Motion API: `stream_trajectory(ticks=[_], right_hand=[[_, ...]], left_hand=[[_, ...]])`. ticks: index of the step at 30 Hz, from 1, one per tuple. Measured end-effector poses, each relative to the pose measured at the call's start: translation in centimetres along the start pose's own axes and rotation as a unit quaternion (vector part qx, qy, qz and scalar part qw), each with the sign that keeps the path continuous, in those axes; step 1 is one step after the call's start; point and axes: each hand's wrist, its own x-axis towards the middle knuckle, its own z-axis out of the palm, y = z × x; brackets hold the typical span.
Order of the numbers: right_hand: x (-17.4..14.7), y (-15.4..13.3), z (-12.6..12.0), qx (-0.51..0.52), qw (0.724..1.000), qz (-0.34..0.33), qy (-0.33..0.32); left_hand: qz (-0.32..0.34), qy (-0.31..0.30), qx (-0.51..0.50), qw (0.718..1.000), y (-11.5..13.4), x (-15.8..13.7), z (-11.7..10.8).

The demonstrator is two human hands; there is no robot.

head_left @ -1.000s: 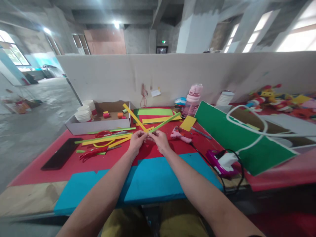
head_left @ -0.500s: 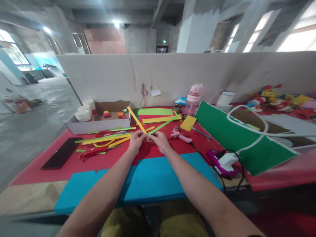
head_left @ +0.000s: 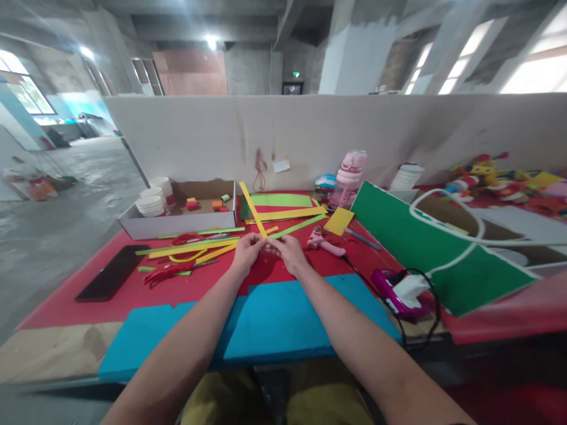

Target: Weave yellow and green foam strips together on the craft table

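My left hand (head_left: 248, 251) pinches the near end of a yellow paper strip (head_left: 253, 209), which points up and away to the left. Close beside it, my right hand (head_left: 286, 252) is closed on the near end of a green paper strip (head_left: 301, 225) that slants away to the right. The two strip ends meet at my fingertips, forming a V; how they join is hidden by the fingers. Left of my hands lie more yellow strips (head_left: 195, 249) and red-handled scissors (head_left: 163, 274). A pink glue gun (head_left: 325, 243) rests right of my right hand.
A blue board (head_left: 274, 321) lies along the front edge. At the left are a black phone-like slab (head_left: 113, 274) and a box (head_left: 177, 223) with paper cups. A green board (head_left: 425, 248), a purple power strip (head_left: 398, 295) and cables occupy the right. A pink bottle (head_left: 348, 180) stands behind.
The yellow strip has swung more upright, and the green strip has tilted lower toward the right. Both hands stay together in nearly the same place.
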Motion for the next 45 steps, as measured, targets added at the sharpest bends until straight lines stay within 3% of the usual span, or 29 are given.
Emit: stream_trajectory(ticks=[5,12,19,24,29,40,45], right_hand=[[-0.09,0.03,0.20,0.019,0.999,-0.035,-0.011],[-0.14,-0.07,-0.05,-0.011,1.000,-0.020,0.014],[-0.12,-0.58,-0.30,0.025,0.998,0.001,-0.062],[-0.02,-0.47,-0.44,0.057,0.998,0.021,-0.034],[0.05,-0.18,-0.54,0.053,0.997,0.030,-0.050],[-0.03,0.05,-0.51,0.021,0.998,0.017,-0.049],[0.27,0.33,-0.57,0.019,1.000,-0.008,-0.013]], left_hand=[[0.001,-0.011,0.004,1.000,0.06,-0.08,0.12],[-0.002,0.005,0.020,1.000,-0.09,-0.02,0.01],[-0.021,-0.006,-0.052,0.998,0.42,0.01,-0.39],[-0.029,-0.019,-0.050,0.998,0.52,-0.06,-0.40],[-0.027,-0.016,-0.039,0.999,0.50,-0.03,-0.32],[-0.036,-0.013,-0.064,0.997,0.52,-0.49,-0.06],[-0.035,0.003,-0.075,0.997,0.50,-0.52,0.20]])
